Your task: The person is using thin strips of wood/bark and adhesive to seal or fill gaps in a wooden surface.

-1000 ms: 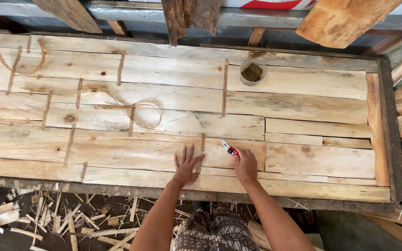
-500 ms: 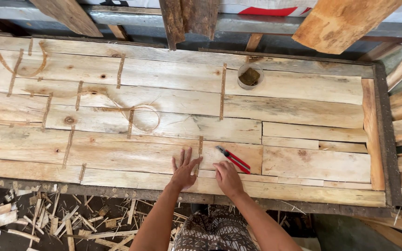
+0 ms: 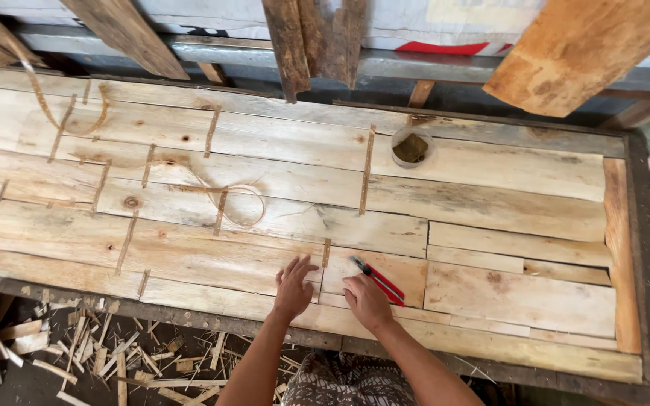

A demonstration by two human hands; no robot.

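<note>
- Red/black hand tool (image 3: 377, 279), prob. pliers or cutter, type unclear: lies flat on the plank panel (image 3: 490, 225), near front edge, right of centre. Handles point to lower right, tip to upper left.
- R hand (image 3: 366, 299): palm down on the wood, just left of tool. Fingers loosely bent, grasping nothing; whether it touches the tool handle, can't tell.
- L hand (image 3: 294, 286): flat on the wood, fingers spread, holding nothing. Fingertips near a short thin wood strip (image 3: 326, 252) set in a seam.
- Both forearms cut off at bottom edge; patterned cloth (image 3: 347, 383) between them only partly seen.
- More thin strips in seams, e.g. long one (image 3: 368, 169) upper middle.
- Curled shaving loop (image 3: 238, 203) left of centre.
- Small round container (image 3: 411, 146) at back; contents brownish, not identifiable.
- Offcuts and splinters (image 3: 99, 353) below the front edge, lower left.
- Rough boards (image 3: 581, 53) lean at top, tops cut off by frame.
- Panel's left end out of frame.
</note>
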